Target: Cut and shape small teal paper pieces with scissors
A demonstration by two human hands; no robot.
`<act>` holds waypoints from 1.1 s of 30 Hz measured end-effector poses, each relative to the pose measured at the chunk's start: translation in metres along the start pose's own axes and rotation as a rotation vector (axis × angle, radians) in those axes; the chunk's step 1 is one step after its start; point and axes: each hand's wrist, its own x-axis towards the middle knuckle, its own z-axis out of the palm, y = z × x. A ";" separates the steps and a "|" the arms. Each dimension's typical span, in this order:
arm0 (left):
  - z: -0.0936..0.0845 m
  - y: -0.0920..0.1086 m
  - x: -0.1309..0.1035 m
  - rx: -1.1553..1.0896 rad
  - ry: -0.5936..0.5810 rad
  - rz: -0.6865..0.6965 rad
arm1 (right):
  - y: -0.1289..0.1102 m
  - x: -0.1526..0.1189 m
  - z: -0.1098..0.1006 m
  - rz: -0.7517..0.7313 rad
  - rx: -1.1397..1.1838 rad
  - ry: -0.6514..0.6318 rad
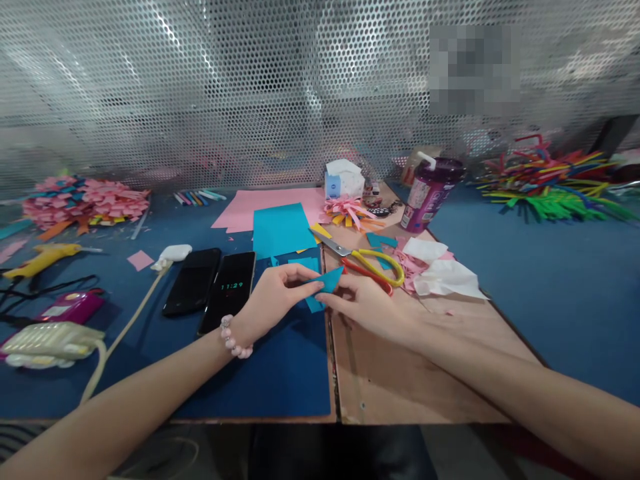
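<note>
Both forearms reach in over the counter's front edge, wrists angled toward each other; the left hand, with a pink bead bracelet at its wrist, meets the right hand above the middle of the counter, well back from the front edge; each grip is nearly closed, thumb and fingers pinching a small blue paper piece between them; yellow-and-red scissors lie just beyond the right hand, toward the counter's back edge.

Soft light; streaky glare on the perforated screen — pixelated patch, upper right.
</note>
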 end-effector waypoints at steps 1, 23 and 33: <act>0.000 0.001 0.000 0.005 -0.002 0.001 | -0.001 0.000 0.001 0.018 0.022 -0.020; -0.005 0.004 -0.001 0.080 -0.032 -0.023 | 0.000 -0.001 -0.003 0.195 0.181 -0.171; -0.004 0.008 -0.003 0.077 -0.040 0.038 | 0.003 0.000 -0.001 0.167 0.075 -0.151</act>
